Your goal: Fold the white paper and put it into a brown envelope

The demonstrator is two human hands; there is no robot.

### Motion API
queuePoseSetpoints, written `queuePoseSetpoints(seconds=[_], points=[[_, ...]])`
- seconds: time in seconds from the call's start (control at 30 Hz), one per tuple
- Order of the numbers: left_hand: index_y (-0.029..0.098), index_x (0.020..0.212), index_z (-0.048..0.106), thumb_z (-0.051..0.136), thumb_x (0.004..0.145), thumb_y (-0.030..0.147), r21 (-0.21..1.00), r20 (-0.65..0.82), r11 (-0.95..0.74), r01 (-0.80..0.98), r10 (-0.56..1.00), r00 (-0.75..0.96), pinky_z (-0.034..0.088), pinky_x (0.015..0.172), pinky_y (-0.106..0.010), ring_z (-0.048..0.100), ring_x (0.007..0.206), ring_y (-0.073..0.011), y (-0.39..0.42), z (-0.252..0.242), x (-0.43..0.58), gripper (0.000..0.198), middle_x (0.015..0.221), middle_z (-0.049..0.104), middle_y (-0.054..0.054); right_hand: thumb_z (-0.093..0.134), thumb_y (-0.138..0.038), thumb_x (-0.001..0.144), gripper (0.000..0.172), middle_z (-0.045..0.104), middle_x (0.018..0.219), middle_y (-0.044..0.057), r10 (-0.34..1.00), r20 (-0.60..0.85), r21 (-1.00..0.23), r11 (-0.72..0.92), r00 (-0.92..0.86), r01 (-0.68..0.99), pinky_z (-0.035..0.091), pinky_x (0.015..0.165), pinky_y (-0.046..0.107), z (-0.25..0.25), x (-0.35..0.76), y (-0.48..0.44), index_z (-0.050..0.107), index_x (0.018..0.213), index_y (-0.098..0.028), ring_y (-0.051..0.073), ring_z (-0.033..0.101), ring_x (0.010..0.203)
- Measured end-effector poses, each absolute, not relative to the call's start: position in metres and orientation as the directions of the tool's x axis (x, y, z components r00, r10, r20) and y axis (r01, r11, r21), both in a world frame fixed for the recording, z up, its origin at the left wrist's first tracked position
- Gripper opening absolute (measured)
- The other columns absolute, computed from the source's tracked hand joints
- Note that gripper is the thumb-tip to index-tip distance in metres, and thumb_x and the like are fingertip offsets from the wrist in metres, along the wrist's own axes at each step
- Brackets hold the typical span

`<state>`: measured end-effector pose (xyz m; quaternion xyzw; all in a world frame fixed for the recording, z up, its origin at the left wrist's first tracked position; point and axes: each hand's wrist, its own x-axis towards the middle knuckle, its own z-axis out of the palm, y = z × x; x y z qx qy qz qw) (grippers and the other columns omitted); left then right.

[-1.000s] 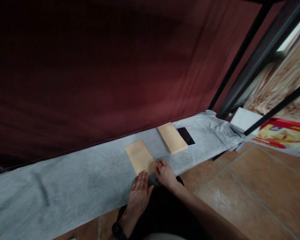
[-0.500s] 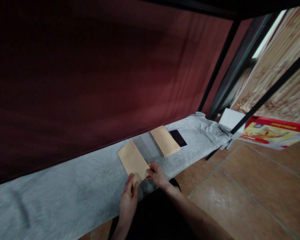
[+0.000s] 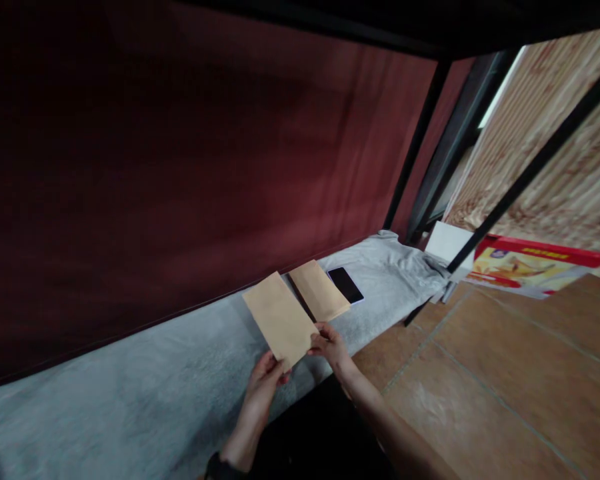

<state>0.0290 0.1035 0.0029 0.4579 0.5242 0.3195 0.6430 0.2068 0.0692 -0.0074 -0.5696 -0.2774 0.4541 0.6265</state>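
Note:
A tan paper envelope is held by its near end between my two hands, tilted above the grey cloth. My left hand pinches its near left corner, thumb on top. At the near right corner, my right hand grips the edge with closed fingers. Just right of it lies a stack of similar tan envelopes on the cloth. A dark-screened phone rests against the stack's right side.
Grey cloth covers a long narrow surface along a dark red panel. Black metal posts rise at the right end. Beyond them are a white box and a red-and-yellow printed carton above the tiled floor.
The held envelope has turned its face more toward me and risen slightly, its plain side now showing instead of the side with small red print. The camera view has shifted a little.

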Motion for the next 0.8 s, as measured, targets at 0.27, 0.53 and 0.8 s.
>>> queuePoseSetpoints(seconds=[0.27,0.53,0.8], points=[[0.016,0.092,0.069,0.077,0.058,0.035,0.969,-0.244,0.242,0.049,0.903,0.353,0.04,0.052,-0.022,0.058,0.058,-0.0114,0.145,0.02,0.12,0.039,0.074,0.069,-0.002,0.052,-0.036,0.083,0.031,0.069,0.083,0.003,0.775,0.072,-0.944,-0.151,0.628,0.294,0.055,0.062,0.033,-0.004,0.291,0.089,0.062,0.106,-0.018,0.018,0.064,0.066],[0.017,0.095,0.058,0.079,0.059,0.037,0.969,-0.249,0.234,0.086,0.922,0.295,0.04,0.052,-0.022,0.055,0.05,-0.0093,0.169,0.004,0.161,0.046,0.064,0.061,0.005,0.051,-0.025,0.09,0.033,0.07,0.112,0.014,0.76,0.12,-0.761,-0.343,0.639,0.55,0.051,0.085,0.033,-0.009,0.326,0.102,0.065,0.118,-0.015,0.023,0.067,0.099],[0.016,0.118,0.051,0.075,0.068,0.034,0.965,-0.247,0.215,0.152,0.937,0.245,0.043,0.054,-0.022,0.057,0.053,-0.0108,0.165,-0.02,0.161,0.059,0.066,0.06,0.006,0.049,-0.027,0.097,0.023,0.072,0.103,0.011,0.782,0.044,-0.594,-0.479,0.621,0.646,0.047,0.073,0.025,-0.011,0.328,0.102,0.067,0.109,-0.017,0.02,0.069,0.092]])
